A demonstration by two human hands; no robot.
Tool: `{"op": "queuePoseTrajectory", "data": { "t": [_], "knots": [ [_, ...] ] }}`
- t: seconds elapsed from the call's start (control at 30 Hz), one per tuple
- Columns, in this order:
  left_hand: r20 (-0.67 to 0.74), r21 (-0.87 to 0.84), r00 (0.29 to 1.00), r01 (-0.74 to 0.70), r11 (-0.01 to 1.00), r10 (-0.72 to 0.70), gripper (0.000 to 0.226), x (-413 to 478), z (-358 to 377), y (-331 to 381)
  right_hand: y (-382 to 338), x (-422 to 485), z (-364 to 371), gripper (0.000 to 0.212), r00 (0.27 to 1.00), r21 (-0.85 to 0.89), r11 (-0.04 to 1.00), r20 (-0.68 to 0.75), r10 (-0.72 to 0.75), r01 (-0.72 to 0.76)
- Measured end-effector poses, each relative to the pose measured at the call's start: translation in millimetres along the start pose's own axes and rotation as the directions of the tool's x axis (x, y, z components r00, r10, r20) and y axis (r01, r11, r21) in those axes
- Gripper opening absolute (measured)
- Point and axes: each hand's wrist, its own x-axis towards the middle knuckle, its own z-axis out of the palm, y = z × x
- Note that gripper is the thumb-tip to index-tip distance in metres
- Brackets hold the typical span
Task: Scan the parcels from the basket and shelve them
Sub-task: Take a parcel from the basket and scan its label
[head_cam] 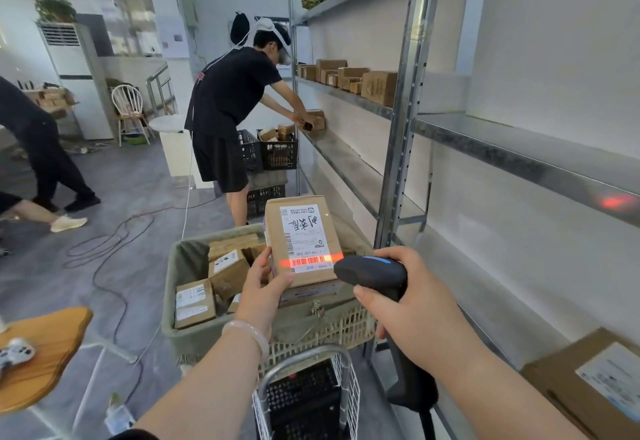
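Two bare hands work above a basket [194, 335] of parcels, seen from a camera worn on the person's head. The left hand [265, 289] holds a brown parcel [301, 242] upright over the basket, thumb across the lower front and fingers wrapped behind its left edge. The right hand [412, 304] is closed around the grip of a black scanner [372, 271], whose nose sits just beside the parcel's lower right corner. A red beam [306, 261] lies across the barcode near the bottom of the white label [303, 237]. More brown parcels lie loose in the basket below. To the right stands a metal shelf rack [519, 148], its nearest levels mostly bare, with one large box [588, 384] on a lower level. A red glow [614, 201] shows on the front edge of one shelf, so part of the light seems to spill past the parcel. Likely risks from here: the parcel is pinched only at its lower edge, so it could tip or slip back into the basket; the thumb sits close to the barcode and could cover it; a slight tilt of either hand could take the beam off the code and spoil the reading. Farther back, another person [228, 110] bends over a shelf with small boxes.
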Motion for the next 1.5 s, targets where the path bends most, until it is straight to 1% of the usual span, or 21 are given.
{"op": "queuePoseTrajectory", "data": {
  "t": [0.1,0.2,0.33,0.5,0.57,0.7,0.8,0.83,0.93,1.0,1.1,1.23,1.27,1.33,1.37,1.47,1.5],
  "knots": [
    [-0.024,0.012,1.000,0.015,1.000,-0.015,0.065,-3,4,-1,-4,-4,-9,0.039,1.000,-0.023,1.000,0.022,0.007,-0.007],
    [-0.019,0.025,0.999,0.035,0.999,-0.035,0.064,-5,6,-4,-5,-6,-13,0.041,1.000,-0.044,0.999,0.021,0.009,-0.008],
    [0.000,0.018,0.997,0.076,0.997,-0.076,0.072,-6,7,-10,5,1,-10,0.045,0.999,-0.050,0.999,0.035,-0.002,0.003],
    [0.010,0.017,0.991,0.134,0.991,-0.135,0.072,-6,6,-10,33,28,11,0.048,1.000,0.010,1.000,0.007,0.000,0.000],
    [0.018,0.014,0.986,0.163,0.987,-0.163,0.066,0,3,-14,46,42,25,0.050,1.000,0.056,0.998,-0.015,0.020,-0.019],
    [-0.011,-0.026,0.967,0.256,0.966,-0.256,0.040,28,-7,-24,69,71,57,0.053,0.995,0.118,0.989,-0.036,0.091,-0.086],
    [-0.016,-0.003,0.950,0.313,0.950,-0.313,0.031,56,-13,-29,80,98,83,0.053,0.989,0.125,0.983,-0.035,0.141,-0.136],
    [-0.006,0.022,0.945,0.326,0.945,-0.326,0.033,66,-15,-29,84,107,92,0.054,0.988,0.120,0.982,-0.041,0.152,-0.146],
    [0.007,0.134,0.939,0.339,0.931,-0.343,0.051,102,-24,-32,94,136,118,0.055,0.977,0.106,0.975,-0.062,0.203,-0.196],
    [0.022,0.204,0.940,0.330,0.922,-0.341,0.054,129,-30,-35,99,156,133,0.053,0.970,0.094,0.969,-0.060,0.235,-0.229],
    [0.033,0.233,0.927,0.356,0.905,-0.374,0.055,166,-33,-35,107,185,152,0.051,0.958,0.104,0.958,-0.078,0.276,-0.267],
    [0.062,0.227,0.907,0.394,0.891,-0.416,0.069,211,-32,-33,116,222,171,0.053,0.942,0.121,0.949,-0.136,0.308,-0.292],
    [0.075,0.245,0.906,0.388,0.889,-0.416,0.067,221,-31,-31,118,230,174,0.054,0.938,0.117,0.948,-0.150,0.312,-0.297],
    [0.111,0.298,0.916,0.340,0.892,-0.386,0.056,239,-29,-28,119,246,177,0.055,0.932,0.106,0.945,-0.163,0.325,-0.311],
    [0.120,0.328,0.921,0.315,0.891,-0.370,0.054,246,-29,-27,120,253,177,0.055,0.929,0.104,0.943,-0.169,0.330,-0.316],
    [0.127,0.441,0.927,0.265,0.858,-0.352,0.072,261,-28,-30,125,262,175,0.055,0.923,0.104,0.945,-0.207,0.325,-0.310],
    [0.147,0.466,0.934,0.226,0.856,-0.327,0.075,262,-27,-31,127,262,173,0.054,0.921,0.115,0.947,-0.222,0.320,-0.301]
  ]
}}
